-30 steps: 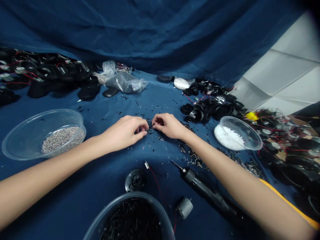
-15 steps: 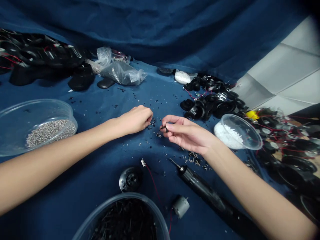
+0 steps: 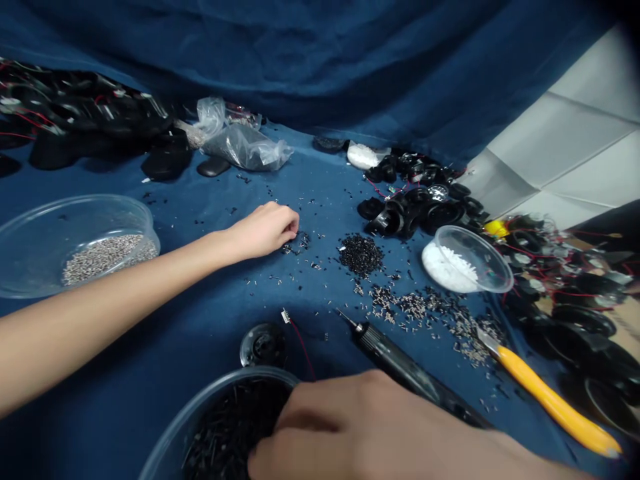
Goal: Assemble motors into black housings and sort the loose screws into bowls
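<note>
My left hand (image 3: 267, 230) rests on the blue cloth with its fingers curled together beside a small scatter of dark and silver screws (image 3: 303, 241). Whatever its fingertips pinch is hidden. In the lower middle, my right hand (image 3: 360, 427) reaches over the rim of a clear tub (image 3: 173, 427) of thin black parts (image 3: 235, 427). That hand is large and blurred, and its fingertips are out of sight. A black round part (image 3: 263, 345) and a white connector (image 3: 285, 316) on a red wire lie just behind the tub.
A black electric screwdriver (image 3: 400, 360) and a yellow-handled knife (image 3: 555, 393) lie at right. Loose screws (image 3: 415, 305) and a black heap (image 3: 361, 255) spread behind them. A clear tub of white pieces (image 3: 453, 267) stands right; another with metal bits (image 3: 103, 259) stands left.
My right hand has moved from the middle of the cloth, where it held a small black piece, down toward me to the tub of black parts. My left hand stays by the screws.
</note>
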Demonstrator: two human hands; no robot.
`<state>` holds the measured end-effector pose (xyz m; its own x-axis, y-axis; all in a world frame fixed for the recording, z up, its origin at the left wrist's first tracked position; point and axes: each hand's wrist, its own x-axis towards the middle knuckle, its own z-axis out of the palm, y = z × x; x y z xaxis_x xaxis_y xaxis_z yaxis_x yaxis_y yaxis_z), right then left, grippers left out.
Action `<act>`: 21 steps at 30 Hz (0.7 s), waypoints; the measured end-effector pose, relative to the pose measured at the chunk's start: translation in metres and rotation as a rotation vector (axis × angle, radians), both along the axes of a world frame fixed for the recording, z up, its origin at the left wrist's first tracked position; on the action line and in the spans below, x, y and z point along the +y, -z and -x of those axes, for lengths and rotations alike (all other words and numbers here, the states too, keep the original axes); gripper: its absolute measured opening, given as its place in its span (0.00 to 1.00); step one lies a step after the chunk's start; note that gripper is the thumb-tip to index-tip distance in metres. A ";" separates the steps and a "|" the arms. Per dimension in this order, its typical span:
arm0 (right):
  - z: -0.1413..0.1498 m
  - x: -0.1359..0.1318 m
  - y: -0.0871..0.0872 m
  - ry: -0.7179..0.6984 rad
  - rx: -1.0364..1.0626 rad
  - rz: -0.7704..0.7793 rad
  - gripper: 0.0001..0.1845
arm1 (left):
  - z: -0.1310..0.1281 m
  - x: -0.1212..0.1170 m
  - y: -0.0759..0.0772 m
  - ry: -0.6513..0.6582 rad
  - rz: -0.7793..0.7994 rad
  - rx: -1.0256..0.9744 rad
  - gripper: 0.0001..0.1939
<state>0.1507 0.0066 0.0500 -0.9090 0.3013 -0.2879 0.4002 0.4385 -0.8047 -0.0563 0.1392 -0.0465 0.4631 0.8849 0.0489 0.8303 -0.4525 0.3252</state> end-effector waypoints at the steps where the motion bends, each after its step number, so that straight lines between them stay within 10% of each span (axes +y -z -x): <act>1: 0.001 -0.002 0.002 -0.008 0.009 -0.099 0.04 | 0.002 0.000 -0.002 -0.024 0.023 -0.039 0.06; 6: -0.004 0.034 0.043 0.430 0.186 -0.359 0.08 | 0.010 -0.006 -0.008 -0.159 0.183 -0.285 0.08; 12: 0.000 0.090 0.082 0.440 0.020 -0.538 0.09 | 0.019 -0.030 -0.016 -0.220 0.445 -0.617 0.09; 21: 0.023 0.098 0.090 0.368 0.045 -0.565 0.11 | 0.031 -0.078 -0.048 -0.279 0.737 -0.840 0.05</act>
